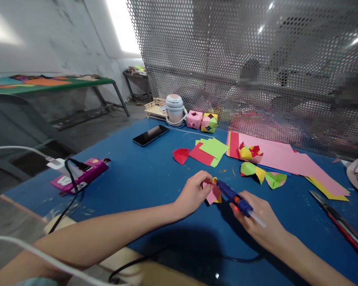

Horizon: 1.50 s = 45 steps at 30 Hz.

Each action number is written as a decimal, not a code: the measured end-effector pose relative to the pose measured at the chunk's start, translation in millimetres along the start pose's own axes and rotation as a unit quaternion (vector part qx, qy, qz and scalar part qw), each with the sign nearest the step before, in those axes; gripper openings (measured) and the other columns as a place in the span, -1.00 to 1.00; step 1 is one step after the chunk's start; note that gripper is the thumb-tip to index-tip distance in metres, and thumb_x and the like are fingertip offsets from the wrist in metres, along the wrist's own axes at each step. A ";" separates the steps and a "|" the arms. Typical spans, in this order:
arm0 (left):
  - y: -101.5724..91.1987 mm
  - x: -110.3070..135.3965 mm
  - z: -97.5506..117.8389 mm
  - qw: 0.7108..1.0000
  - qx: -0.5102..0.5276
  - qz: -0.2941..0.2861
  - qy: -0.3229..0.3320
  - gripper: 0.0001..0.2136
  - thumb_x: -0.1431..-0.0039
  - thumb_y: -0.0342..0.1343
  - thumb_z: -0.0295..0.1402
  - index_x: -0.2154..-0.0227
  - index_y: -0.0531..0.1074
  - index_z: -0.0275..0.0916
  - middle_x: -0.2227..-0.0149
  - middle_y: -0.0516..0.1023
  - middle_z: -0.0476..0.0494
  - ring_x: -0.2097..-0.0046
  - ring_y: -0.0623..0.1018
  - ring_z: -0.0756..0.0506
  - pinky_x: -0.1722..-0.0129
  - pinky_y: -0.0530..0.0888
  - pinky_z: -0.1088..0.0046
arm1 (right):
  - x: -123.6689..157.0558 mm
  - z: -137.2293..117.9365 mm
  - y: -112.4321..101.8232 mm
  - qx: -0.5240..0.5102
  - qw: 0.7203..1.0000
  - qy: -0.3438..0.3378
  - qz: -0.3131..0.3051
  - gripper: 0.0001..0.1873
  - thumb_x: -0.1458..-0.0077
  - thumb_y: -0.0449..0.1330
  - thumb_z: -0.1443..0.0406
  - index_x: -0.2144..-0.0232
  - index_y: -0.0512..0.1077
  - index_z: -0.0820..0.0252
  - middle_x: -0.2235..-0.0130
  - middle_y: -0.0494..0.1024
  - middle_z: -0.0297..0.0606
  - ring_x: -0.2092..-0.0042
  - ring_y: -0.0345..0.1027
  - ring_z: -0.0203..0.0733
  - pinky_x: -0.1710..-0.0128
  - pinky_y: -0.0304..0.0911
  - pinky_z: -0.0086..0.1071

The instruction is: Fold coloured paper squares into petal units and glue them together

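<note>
My right hand (253, 214) is closed around a blue hot glue gun (233, 195), a clear glue stick jutting from its back end. Its nozzle meets the top of a folded pink and yellow paper piece (213, 194). With fingers pinched, my left hand (193, 192) holds that piece from its left side, just over the blue table (122, 178). Beyond the hands lie a folded red paper piece (181, 155) and loose green paper squares (214, 148) over red ones. Folded multicoloured pieces (262, 174) lie to the right.
A phone (150, 135), a lidded cup (175, 109) and two paper cubes (194, 119) stand toward the back. A purple power strip (80, 174) with cables sits left. Pink sheets (274, 155), a utility knife (326, 204) and red-handled scissors (350, 238) lie right. A perforated metal screen (197, 59) rises behind.
</note>
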<state>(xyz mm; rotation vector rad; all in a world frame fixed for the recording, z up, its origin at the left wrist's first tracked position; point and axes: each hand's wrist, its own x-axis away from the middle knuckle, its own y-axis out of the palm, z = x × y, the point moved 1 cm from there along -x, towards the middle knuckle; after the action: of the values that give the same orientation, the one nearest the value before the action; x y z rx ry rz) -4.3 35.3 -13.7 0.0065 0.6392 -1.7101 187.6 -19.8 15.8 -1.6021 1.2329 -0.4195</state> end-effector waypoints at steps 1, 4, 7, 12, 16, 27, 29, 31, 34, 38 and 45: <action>0.1 0.1 0.5 1.000 0.002 0.000 0.003 -0.86 0.00 -0.06 -0.60 0.48 0.32 -0.25 0.42 0.39 -0.01 0.39 0.35 0.04 0.42 0.26 0.56 | 0.2 0.1 0.0 0.004 1.000 -0.002 -0.002 -0.90 -0.12 0.02 0.30 0.45 0.22 0.16 0.48 0.36 -0.33 0.47 0.25 -0.26 0.48 0.06 -0.42; 0.3 0.2 1.3 1.000 0.004 -0.001 0.008 -0.85 0.00 -0.07 -0.62 0.48 0.31 -0.25 0.42 0.38 0.00 0.39 0.34 0.04 0.43 0.24 0.57 | 0.7 0.2 -0.4 0.015 1.000 0.005 -0.011 -0.91 -0.11 0.03 0.30 0.44 0.23 0.16 0.48 0.37 -0.33 0.47 0.25 -0.25 0.48 0.06 -0.42; 0.4 0.2 0.9 1.000 0.000 -0.001 0.007 -0.84 0.00 -0.07 -0.63 0.48 0.31 -0.25 0.44 0.36 0.01 0.41 0.32 0.05 0.44 0.23 0.57 | 0.2 -0.7 -1.6 0.020 1.000 0.013 -0.013 -0.91 -0.11 0.02 0.31 0.44 0.23 0.16 0.48 0.38 -0.32 0.46 0.26 -0.25 0.46 0.07 -0.42; 0.5 0.6 -0.3 1.000 0.004 0.000 0.011 -0.85 0.00 -0.06 -0.62 0.47 0.32 -0.26 0.43 0.37 0.00 0.39 0.34 0.04 0.41 0.25 0.57 | -1.9 -3.4 -2.7 0.036 0.999 0.000 -0.015 -0.91 -0.09 0.01 0.32 0.46 0.23 0.16 0.48 0.39 -0.30 0.48 0.25 -0.25 0.49 0.06 -0.43; -0.1 0.7 -0.3 1.000 0.002 0.000 0.008 -0.85 0.00 -0.07 -0.62 0.48 0.31 -0.26 0.43 0.36 0.00 0.39 0.33 0.05 0.41 0.24 0.57 | -2.3 -4.7 -4.2 0.043 0.999 0.010 -0.015 -0.90 -0.10 0.00 0.31 0.46 0.23 0.16 0.48 0.39 -0.30 0.48 0.25 -0.25 0.49 0.06 -0.43; -0.4 0.3 -0.8 1.000 -0.005 -0.001 -0.009 -0.87 0.00 -0.06 -0.60 0.47 0.32 -0.25 0.44 0.38 0.01 0.41 0.33 0.05 0.42 0.25 0.57 | -1.8 -7.1 -7.5 0.065 0.998 -0.019 -0.012 -0.88 -0.10 -0.01 0.31 0.48 0.22 0.17 0.50 0.39 -0.30 0.51 0.23 -0.28 0.52 0.03 -0.44; -0.8 0.6 -0.4 1.000 -0.008 0.000 -0.008 -0.87 0.00 -0.05 -0.59 0.47 0.32 -0.25 0.45 0.38 0.02 0.42 0.33 0.05 0.43 0.25 0.57 | -2.2 -6.3 -6.7 0.067 0.997 -0.019 -0.016 -0.88 -0.10 -0.01 0.31 0.48 0.21 0.17 0.50 0.39 -0.30 0.50 0.24 -0.27 0.51 0.03 -0.44; -1.1 0.4 0.4 1.000 -0.012 0.004 -0.009 -0.88 0.00 -0.04 -0.59 0.48 0.32 -0.26 0.46 0.38 0.02 0.43 0.32 0.05 0.44 0.24 0.57 | -2.5 -5.2 -6.1 0.069 0.997 -0.014 -0.015 -0.88 -0.10 0.00 0.31 0.47 0.21 0.17 0.49 0.39 -0.30 0.50 0.24 -0.27 0.51 0.03 -0.44; -0.9 -0.5 1.6 1.000 -0.008 0.000 -0.009 -0.87 0.01 -0.04 -0.60 0.48 0.33 -0.26 0.45 0.39 0.02 0.43 0.33 0.05 0.44 0.24 0.57 | -2.7 -4.3 -5.8 0.069 0.997 -0.014 -0.017 -0.89 -0.09 0.01 0.31 0.47 0.21 0.16 0.49 0.38 -0.31 0.49 0.23 -0.26 0.49 0.03 -0.43; -0.6 -1.4 2.0 1.000 -0.002 -0.001 -0.009 -0.86 0.02 -0.05 -0.61 0.47 0.34 -0.26 0.44 0.41 0.01 0.42 0.35 0.05 0.43 0.25 0.57 | -2.8 -4.6 -5.7 0.067 0.997 -0.015 -0.026 -0.90 -0.09 0.01 0.32 0.47 0.21 0.17 0.49 0.39 -0.31 0.49 0.23 -0.26 0.50 0.02 -0.43; -1.1 -0.1 1.2 1.000 -0.009 -0.004 -0.008 -0.86 0.02 -0.05 -0.59 0.47 0.33 -0.26 0.44 0.41 0.00 0.41 0.36 0.04 0.42 0.27 0.56 | -3.0 -7.2 -7.2 0.071 0.997 -0.015 -0.024 -0.88 -0.09 -0.01 0.31 0.48 0.22 0.17 0.49 0.39 -0.30 0.50 0.25 -0.27 0.50 0.04 -0.44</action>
<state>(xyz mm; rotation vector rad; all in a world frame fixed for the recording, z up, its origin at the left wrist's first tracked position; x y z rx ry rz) -4.9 34.9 -12.2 -0.0223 0.6425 -1.7106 184.5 -21.1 25.9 -1.5143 1.1192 -0.5010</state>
